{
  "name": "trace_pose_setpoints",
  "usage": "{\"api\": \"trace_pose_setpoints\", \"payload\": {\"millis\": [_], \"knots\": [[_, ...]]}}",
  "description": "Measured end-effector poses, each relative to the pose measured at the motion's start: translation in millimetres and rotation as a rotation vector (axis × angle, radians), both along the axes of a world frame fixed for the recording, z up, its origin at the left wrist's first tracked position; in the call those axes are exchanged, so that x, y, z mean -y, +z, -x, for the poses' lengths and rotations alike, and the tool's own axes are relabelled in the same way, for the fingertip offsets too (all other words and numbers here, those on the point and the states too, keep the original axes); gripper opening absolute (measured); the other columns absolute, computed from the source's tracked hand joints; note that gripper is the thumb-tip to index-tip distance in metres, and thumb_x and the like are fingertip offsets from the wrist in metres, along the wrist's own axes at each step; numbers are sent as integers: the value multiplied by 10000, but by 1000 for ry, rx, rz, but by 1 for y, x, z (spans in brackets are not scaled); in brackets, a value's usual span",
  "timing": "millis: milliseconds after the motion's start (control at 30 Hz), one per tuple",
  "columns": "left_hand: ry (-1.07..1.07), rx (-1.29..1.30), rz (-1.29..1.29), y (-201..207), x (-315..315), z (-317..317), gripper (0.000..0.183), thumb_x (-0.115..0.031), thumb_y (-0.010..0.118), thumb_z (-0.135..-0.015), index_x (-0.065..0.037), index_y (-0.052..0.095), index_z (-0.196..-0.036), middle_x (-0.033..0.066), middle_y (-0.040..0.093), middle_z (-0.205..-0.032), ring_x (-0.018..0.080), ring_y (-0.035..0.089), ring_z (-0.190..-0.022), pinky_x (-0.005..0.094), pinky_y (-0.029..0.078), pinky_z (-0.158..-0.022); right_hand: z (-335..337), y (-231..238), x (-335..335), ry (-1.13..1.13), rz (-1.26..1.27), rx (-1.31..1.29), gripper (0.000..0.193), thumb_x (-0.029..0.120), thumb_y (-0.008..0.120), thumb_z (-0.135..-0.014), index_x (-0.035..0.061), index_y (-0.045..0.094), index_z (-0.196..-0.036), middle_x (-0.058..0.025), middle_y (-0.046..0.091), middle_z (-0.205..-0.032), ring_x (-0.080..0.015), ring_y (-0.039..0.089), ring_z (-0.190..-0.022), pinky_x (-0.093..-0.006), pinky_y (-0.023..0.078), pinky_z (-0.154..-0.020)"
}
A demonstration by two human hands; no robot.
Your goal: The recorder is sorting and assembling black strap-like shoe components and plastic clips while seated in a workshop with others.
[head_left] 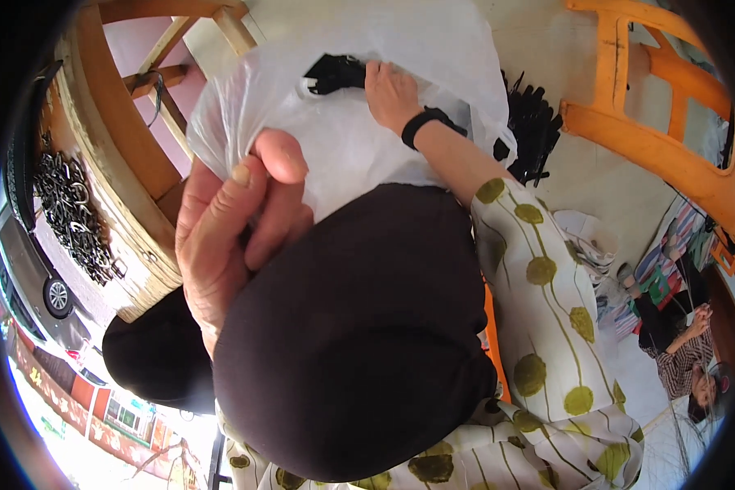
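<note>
My left hand (pixel 227 224) pinches the gathered rim of a large translucent white plastic bag (pixel 343 151) between thumb and fingers, holding its mouth wide. My right hand (pixel 389 94), with a black band round the wrist, reaches inside over the bag. Its fingers are closed on a black bundle (pixel 335 74) of what look like straps, with a small white piece at its left end. Just right of the bag, on the floor, lies a heap of similar black strap bundles (pixel 532 131). A dark rounded cloth-covered shape, perhaps my knee, hides the lower part of the bag.
At the left stands a wooden table (pixel 110 155) with a pile of black metal buckles or rings (pixel 69 204) on it. An orange wooden chair (pixel 629 139) is at the upper right. Another person (pixel 686 343) sits at the far right near striped bags. A parked car (pixel 45 273) shows outside.
</note>
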State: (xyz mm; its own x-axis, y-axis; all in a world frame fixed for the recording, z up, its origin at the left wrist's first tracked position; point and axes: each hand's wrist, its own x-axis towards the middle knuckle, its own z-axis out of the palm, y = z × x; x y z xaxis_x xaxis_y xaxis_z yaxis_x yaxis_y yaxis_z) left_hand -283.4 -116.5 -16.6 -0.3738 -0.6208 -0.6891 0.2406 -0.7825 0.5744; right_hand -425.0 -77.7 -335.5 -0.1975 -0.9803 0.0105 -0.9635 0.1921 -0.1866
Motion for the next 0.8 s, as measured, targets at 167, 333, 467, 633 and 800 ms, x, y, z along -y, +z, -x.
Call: {"api": "trace_pose_setpoints", "payload": {"millis": [167, 333, 467, 633, 800], "knots": [[0, -66, 29, 4, -1, 2, 182, -155, 464, -949, 9, 541, -962, -53, 309, -483, 24, 202, -392, 189, 174, -373, -4, -2, 11, -109, -41, 11, 187, 74, 531, -794, 2, 482, -961, -186, 585, -882, -297, 644, -734, -390, 520, -626], [-15, -86, 26, 5, -2, 8, 179, -146, 462, -946, 13, 545, -962, -56, 312, -483, 24, 209, -397, 191, 178, -374, 8, -21, 5, -5, 129, -125, 197, 103, 503, -810, -1, 496, -977, -222, 597, -967, -354, 639, -811, -447, 511, -675], [24, -110, -12, 1, 0, 3, 177, -137, 465, -943, 20, 545, -963, -51, 326, -493, 21, 206, -395, 195, 177, -373, 21, 18, 10, 27, -268, 308, 213, 109, 448, -833, -26, 527, -978, -215, 629, -959, -363, 642, -828, -487, 499, -713], [37, -124, -21, 3, -1, 3, 178, -131, 469, -941, 30, 541, -961, -48, 328, -500, 18, 209, -396, 194, 179, -371, 45, 0, 5, 78, 287, 116, 338, 225, 357, -936, 31, 528, -1153, -153, 659, -855, -285, 629, -688, -412, 502, -677], [88, -15, 23, -2, -6, 3, 173, -108, 493, -916, 46, 528, -987, 8, 464, -614, 11, 250, -397, 175, 205, -376, 68, -47, 35, 150, 125, 455, 339, 233, 361, -939, 43, 525, -1167, -148, 651, -880, -268, 621, -692, -391, 497, -673]]}}
